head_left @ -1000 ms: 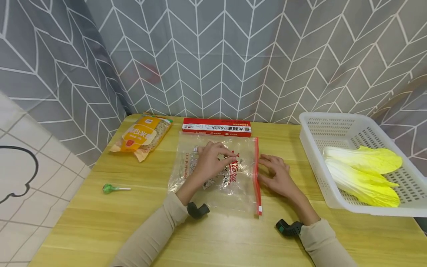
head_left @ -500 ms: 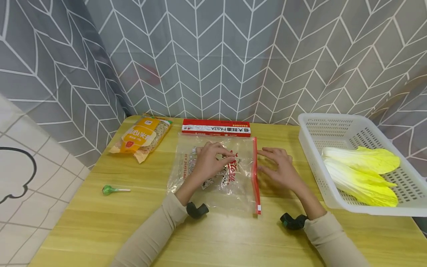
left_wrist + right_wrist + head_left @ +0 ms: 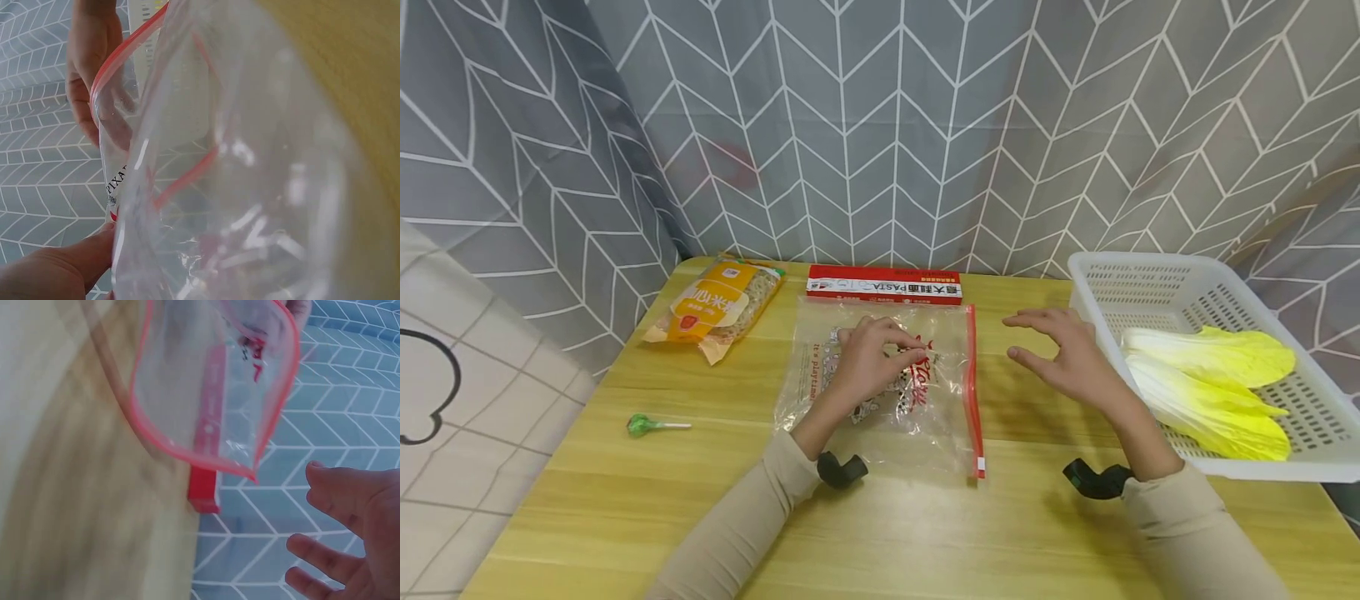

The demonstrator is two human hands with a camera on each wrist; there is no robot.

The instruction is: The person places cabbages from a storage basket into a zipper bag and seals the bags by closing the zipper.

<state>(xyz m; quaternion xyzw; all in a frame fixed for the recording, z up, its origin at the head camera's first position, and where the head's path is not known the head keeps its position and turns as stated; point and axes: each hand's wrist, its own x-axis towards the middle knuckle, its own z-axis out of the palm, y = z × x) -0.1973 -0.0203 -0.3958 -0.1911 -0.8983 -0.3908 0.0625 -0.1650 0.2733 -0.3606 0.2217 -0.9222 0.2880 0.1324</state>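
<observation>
Nearest the person, the left hand [image 3: 868, 358] lay on the clear zip bag [image 3: 887, 392], which was flat on the tabletop [image 3: 625, 500] in front of them, its red zipper edge [image 3: 972, 392] on the right side. The fingers were curled and pinched the film near the printed lettering; whether they also held something inside the bag could not be told from the glare.

The right hand [image 3: 1063, 354] hovered just past the zipper edge, fingers spread and holding nothing. With only one hand on the slick film, the mouth could probably sag shut or the bag slide toward the red pasta box [image 3: 883, 284] just behind it.

Farther right, the white basket [image 3: 1120, 279] of cabbage leaves [image 3: 1213, 379] stood near that wrist, and a careless sweep might have knocked it.
</observation>
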